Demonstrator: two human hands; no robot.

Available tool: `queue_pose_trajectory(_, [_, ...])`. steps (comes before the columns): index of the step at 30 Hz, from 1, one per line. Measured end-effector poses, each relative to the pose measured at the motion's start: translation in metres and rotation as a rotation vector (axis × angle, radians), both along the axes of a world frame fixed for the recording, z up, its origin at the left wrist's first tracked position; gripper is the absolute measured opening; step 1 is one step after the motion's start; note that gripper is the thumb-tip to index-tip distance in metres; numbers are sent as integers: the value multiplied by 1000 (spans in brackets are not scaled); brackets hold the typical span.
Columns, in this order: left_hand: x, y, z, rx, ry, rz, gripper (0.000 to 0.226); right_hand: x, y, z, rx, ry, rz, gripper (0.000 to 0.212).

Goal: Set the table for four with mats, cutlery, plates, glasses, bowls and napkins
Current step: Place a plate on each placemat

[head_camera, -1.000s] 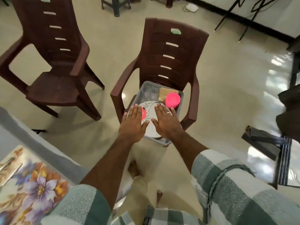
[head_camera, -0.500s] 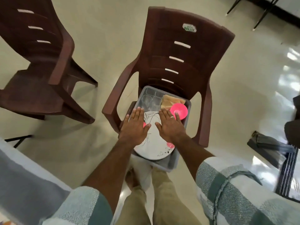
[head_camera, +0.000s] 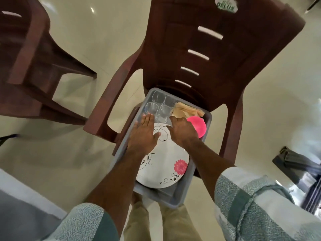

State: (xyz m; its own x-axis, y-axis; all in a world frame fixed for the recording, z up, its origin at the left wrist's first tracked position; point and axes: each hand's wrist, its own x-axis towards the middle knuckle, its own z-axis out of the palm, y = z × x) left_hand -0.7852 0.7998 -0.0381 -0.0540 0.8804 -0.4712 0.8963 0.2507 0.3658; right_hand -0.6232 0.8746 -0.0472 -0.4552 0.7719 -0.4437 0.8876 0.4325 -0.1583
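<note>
A grey bin (head_camera: 185, 192) sits on the seat of a brown plastic chair (head_camera: 199, 54). In the bin lies a white plate (head_camera: 166, 164) with a pink flower and black swirls. Clear glasses (head_camera: 160, 104) stand at its far left, beige napkins (head_camera: 187, 110) at its far right, and a pink bowl (head_camera: 199, 126) is beside them. My left hand (head_camera: 144, 134) lies flat on the plate's left part, fingers straight, tips near the glasses. My right hand (head_camera: 182, 131) is at the plate's far rim with fingers bent downward and their tips hidden.
A second brown chair (head_camera: 26, 70) stands to the left. The table's grey-covered edge (head_camera: 20, 206) is at the lower left. A dark object (head_camera: 298, 162) lies on the shiny floor at right. My legs stand right against the bin's near side.
I have leaned in closer over the bin. Both hands slid farther along the plate toward the glasses, and my right hand's fingers went from flat to bent at the far rim.
</note>
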Motion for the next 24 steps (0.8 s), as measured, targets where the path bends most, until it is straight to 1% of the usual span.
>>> queue_pose_trajectory(2, [3, -3, -13, 8, 2, 49, 74, 6, -5, -22, -39, -5, -45, 32])
queue_pose_trajectory(4, [4, -9, -26, 9, -11, 112, 66, 12, -17, -43, -74, 59, -124, 31])
queue_pose_trajectory(6, [3, -18, -39, 11, -28, 179, 48, 19, -34, -59, -101, 96, -186, 34])
queue_pose_trajectory(8, [2, -29, -49, -19, 5, 229, 28, 28, -55, -71, -128, 59, -217, 31])
queue_pose_trajectory(9, [2, -36, -52, -38, 32, 249, 24, 34, -66, -77, -136, 35, -235, 29])
queue_pose_trajectory(13, [1, -67, -65, -167, 157, 335, 31, 58, -99, -92, -85, -26, -292, 31])
queue_pose_trajectory(15, [-2, -83, -71, -210, 194, 398, 32, 63, -104, -97, -46, -13, -345, 36])
queue_pose_trajectory(17, [-4, -95, -75, -228, 211, 452, 31, 64, -103, -100, -57, -7, -403, 42])
queue_pose_trajectory(19, [-4, -102, -78, -268, 205, 521, 33, 63, -100, -106, -101, -14, -465, 50])
queue_pose_trajectory(21, [-4, -106, -81, -321, 170, 590, 40, 61, -98, -112, -146, -19, -537, 58])
queue_pose_trajectory(24, [-5, -111, -90, -342, 46, 682, 45, 58, -93, -120, -197, -10, -632, 57])
